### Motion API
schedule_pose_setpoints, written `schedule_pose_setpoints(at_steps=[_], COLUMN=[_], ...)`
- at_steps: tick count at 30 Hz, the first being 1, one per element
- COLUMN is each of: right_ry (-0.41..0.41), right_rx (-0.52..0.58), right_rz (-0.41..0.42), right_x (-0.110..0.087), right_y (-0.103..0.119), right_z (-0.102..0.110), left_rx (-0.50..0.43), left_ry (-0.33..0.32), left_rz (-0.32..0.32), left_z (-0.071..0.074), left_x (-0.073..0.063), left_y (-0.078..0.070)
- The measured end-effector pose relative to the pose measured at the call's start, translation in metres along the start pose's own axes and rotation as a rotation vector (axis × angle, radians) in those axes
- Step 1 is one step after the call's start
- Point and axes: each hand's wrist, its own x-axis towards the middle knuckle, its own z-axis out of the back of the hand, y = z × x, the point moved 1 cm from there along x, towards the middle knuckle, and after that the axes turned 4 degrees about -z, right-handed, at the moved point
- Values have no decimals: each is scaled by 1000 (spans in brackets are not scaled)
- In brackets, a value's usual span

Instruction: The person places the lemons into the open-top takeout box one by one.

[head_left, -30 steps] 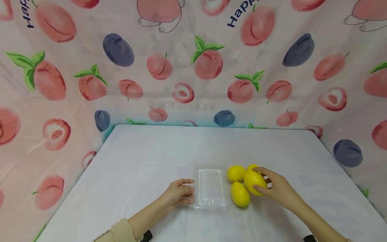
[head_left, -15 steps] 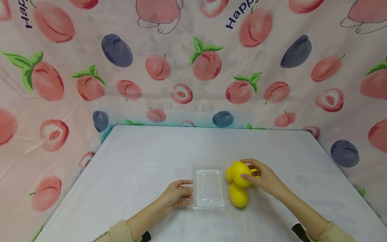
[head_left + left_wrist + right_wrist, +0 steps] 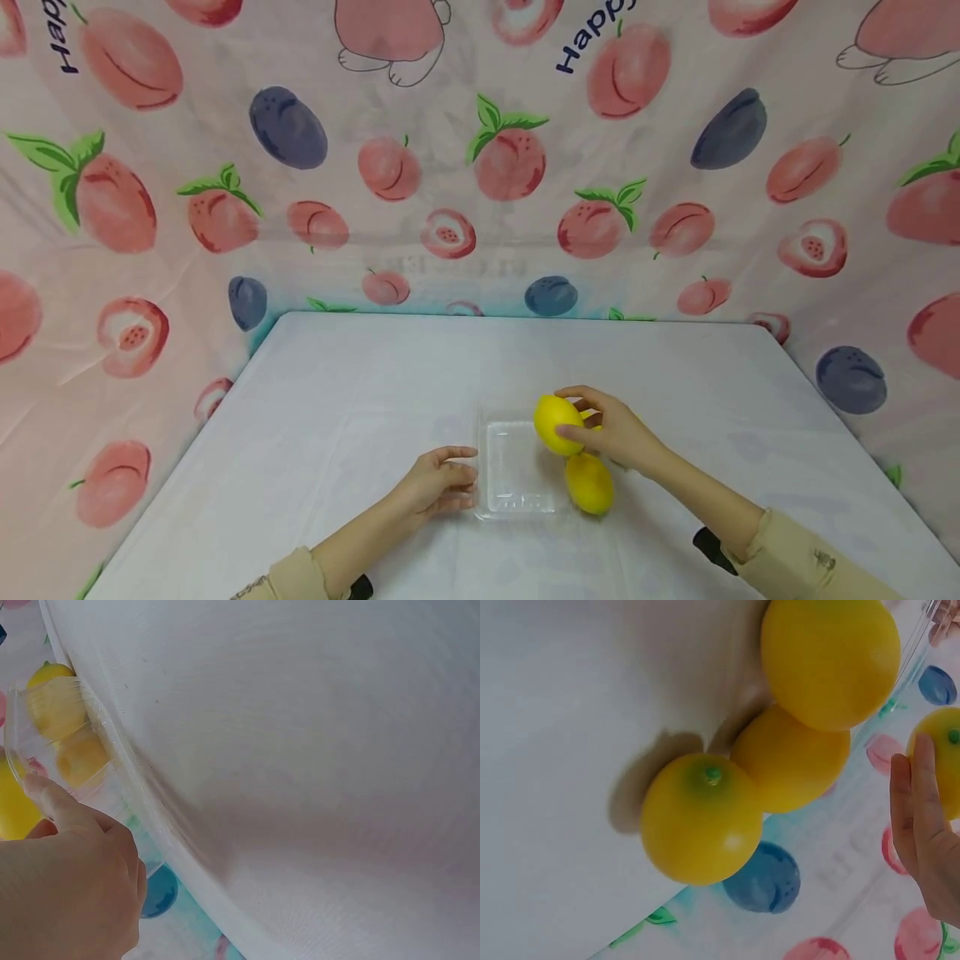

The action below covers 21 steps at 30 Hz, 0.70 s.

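pinching a yellow lemon (image 3: 557,421) between thumb and fingers of the right hand (image 3: 611,425), seemingly off the table (image 3: 360,375), in line with the one o'clock corner of a clear tray (image 3: 516,467); cannot tell how high above the rim. resting relaxed, uncurled fingers of the left hand (image 3: 438,482) against the nine o'clock wall, clamped on nothing to judge by the view. could catch the rim by lowering too far toward two o'clock, and so tip or skid a light-looking tray with only light bracing. could drop the smooth lemon by easing the thumb early. could also knock the front lemon (image 3: 590,483), just beside the tray at four o'clock, or other loose lemons (image 3: 703,819) near three, and start a roll.
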Motion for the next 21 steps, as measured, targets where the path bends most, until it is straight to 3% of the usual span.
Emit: schedule_pose_setpoints(at_steps=[7, 10, 15, 21], right_ry=[54, 51, 45, 58], right_rx=[66, 40, -16, -10], right_rz=[-57, -93, -82, -112], right_x=[11, 17, 27, 36], right_y=[11, 15, 22, 32], right_z=[-13, -19, -27, -35], left_rx=[3, 2, 6, 8], left_ry=[25, 22, 0, 11], left_rz=[-1, 3, 5, -1], left_z=[0, 0, 0, -1], left_x=[-1, -1, 0, 0], left_y=[0, 0, -1, -1])
